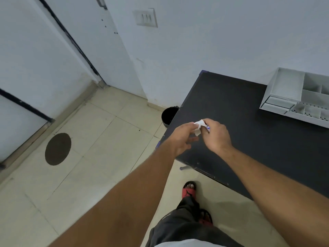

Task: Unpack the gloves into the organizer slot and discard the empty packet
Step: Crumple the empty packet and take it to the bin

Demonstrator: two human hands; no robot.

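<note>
A small crumpled white packet [199, 127] with blue print sits between both hands above the left edge of the black table [249, 125]. My right hand [215, 135] grips it with curled fingers. The fingertips of my left hand [183, 137] pinch its left side. A white organizer [284, 90] with several slots stands at the table's far right; I cannot see gloves in its visible compartments. A black bin [169, 115] stands on the floor beside the table's left edge, just beyond the hands.
Beige tiled floor [106, 139] spreads to the left, with a round dark patch [57, 148]. A white door and wall with a switch plate [146, 17] stand behind. My feet in red sandals [189, 189] are at the table's near corner.
</note>
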